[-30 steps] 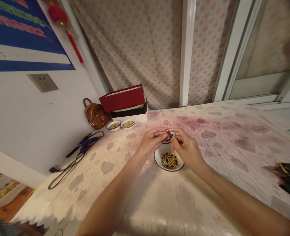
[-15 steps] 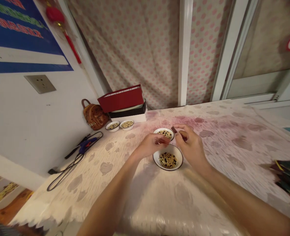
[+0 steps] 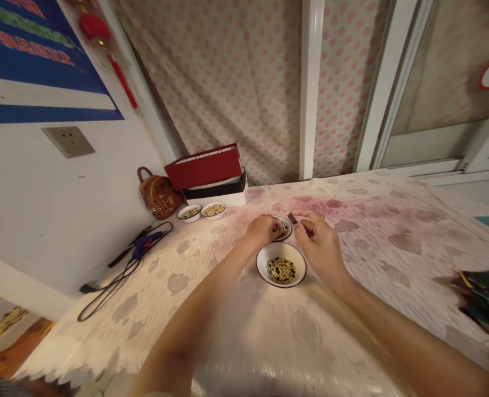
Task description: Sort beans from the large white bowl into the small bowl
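My left hand [image 3: 263, 230] dips its curled fingertips into the far small bowl [image 3: 291, 234], among yellow and black beans [image 3: 283, 228]; what they pinch, if anything, is hidden. Right beside that bowl, my right hand [image 3: 317, 237] is closed, with a small flat dark brown piece [image 3: 292, 219] between thumb and forefinger. A larger white bowl [image 3: 261, 264] with a dark rim stands nearer to me, between my forearms. Mixed yellow and black beans [image 3: 281, 271] cover its bottom.
Two small bowls of beans [image 3: 190, 212] [image 3: 213, 210] stand at the back left, before stacked boxes [image 3: 211, 176]. A brown mini backpack [image 3: 159, 194] leans by the wall. A blue corded tool [image 3: 145, 245] lies left; dark cloth [image 3: 487, 298] lies right.
My left hand has moved from above the larger bowl away from me, into the far small bowl. My right hand stays nearly in place, still holding the brown piece.
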`<state>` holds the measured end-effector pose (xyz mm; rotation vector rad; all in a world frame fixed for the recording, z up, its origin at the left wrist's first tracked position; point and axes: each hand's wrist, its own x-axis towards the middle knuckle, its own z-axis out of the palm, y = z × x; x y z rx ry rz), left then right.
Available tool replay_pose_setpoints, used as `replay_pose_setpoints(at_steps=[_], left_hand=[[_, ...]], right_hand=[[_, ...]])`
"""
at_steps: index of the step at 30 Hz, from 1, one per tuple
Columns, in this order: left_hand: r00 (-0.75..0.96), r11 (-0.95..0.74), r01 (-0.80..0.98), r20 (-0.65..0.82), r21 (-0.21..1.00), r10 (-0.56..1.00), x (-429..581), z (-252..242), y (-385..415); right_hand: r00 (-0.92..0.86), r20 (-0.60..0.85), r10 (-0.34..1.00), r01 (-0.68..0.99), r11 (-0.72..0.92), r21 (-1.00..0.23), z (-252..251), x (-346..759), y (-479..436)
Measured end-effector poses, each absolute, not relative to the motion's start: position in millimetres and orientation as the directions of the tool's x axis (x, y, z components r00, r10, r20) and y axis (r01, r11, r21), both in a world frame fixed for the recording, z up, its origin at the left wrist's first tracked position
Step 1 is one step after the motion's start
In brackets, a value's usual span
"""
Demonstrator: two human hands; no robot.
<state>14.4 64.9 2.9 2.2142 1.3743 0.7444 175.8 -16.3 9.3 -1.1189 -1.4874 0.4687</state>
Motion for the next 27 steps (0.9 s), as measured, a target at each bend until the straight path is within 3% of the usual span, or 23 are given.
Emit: replay_pose_setpoints(at_steps=[4,16,19,22,27], left_hand=[[0.366,-0.413,0.792,0.192,0.45,0.911,11.0,1.2,64.7],[0.148,-0.279,0.69,0.247,0.668,0.958,-1.3,-4.4,65.5],[0.102,-0.26,0.505,0.242,0.823,0.965,-3.1,-2.1,60.9],[0.133,-0.225,0.157,0.205,0.962,0.97,-4.4,1.0,47.0],[0.205,-0.032,-0.253,0.086,0.967,0.975,-2.5,3.4,18.8]], right_hand=[[0.112,0.542,0.833,0.387,0.465,-0.796,10.3,175.7,-17.4],[0.093,0.545,0.834,0.391,0.473,-0.79,4.5,175.2,-15.6],[0.088,0.552,0.829,0.399,0.479,-0.782,4.3,174.8,-15.7],[0.07,0.555,0.829,0.394,0.488,-0.779,2.2,173.1,-15.8],[0.01,0.545,0.838,0.381,0.5,-0.777,-3.5,168.4,-16.8]])
